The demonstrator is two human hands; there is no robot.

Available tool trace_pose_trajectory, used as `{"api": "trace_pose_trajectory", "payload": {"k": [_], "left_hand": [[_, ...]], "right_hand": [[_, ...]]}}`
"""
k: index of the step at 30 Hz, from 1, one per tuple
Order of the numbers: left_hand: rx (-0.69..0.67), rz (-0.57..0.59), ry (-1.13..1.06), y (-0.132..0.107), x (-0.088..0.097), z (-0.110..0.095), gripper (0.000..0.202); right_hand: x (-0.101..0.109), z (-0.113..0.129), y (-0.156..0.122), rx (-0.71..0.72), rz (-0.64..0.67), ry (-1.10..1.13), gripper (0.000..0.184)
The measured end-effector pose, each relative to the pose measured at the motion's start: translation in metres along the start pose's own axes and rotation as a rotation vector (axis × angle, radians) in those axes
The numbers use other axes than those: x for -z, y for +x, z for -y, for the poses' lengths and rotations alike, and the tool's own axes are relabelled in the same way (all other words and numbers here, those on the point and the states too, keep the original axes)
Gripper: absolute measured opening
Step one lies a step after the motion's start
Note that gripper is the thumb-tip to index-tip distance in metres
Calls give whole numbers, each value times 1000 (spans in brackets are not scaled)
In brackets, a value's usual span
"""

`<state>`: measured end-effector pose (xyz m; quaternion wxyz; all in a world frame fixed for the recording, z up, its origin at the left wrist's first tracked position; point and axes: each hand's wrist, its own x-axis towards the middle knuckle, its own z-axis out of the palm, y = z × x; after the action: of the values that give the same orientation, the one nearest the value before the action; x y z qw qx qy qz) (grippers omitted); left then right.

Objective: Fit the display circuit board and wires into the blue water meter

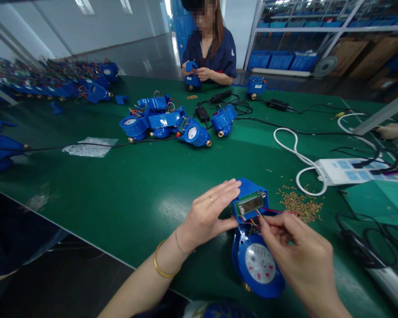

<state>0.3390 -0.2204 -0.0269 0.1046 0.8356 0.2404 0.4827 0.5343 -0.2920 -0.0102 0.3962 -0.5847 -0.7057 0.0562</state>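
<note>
While the green table [119, 190] stretches wide, a blue water meter [258, 267] lies at its six o'clock edge, lid [250, 203] raised. At the meter's ten o'clock the left hand [207, 216] clasps the lid; at three o'clock the right hand [301, 258] pinches its coloured wires [273, 211].

A pale grey wall [53, 26] is seen at the far left, and a dark glossy floor [142, 57] is spread beyond the far edge of the green table [119, 190]. Metal shelving [318, 28] (stocked with blue bins [278, 60]) is set past its far right corner.
</note>
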Motion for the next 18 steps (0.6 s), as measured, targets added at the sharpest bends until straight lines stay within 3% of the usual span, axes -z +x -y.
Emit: {"api": "trace_pose_trajectory", "payload": {"k": [4,8,11,18], "left_hand": [[36,0,5,-2,-3,-2,56],[82,-19,4,-4,-5,-5,57],[133,-40,-14,-5,-6,-7,60],[178,-93,-69,-7,-9,-7,63]], "right_hand": [[-5,-1,-6,205,-94,-243,19],[-10,-5,-9,298,-121,-434,17],[-9,-4,-8,255,-77,-338,16],[-9,-9,-6,-37,23,40,13]]}}
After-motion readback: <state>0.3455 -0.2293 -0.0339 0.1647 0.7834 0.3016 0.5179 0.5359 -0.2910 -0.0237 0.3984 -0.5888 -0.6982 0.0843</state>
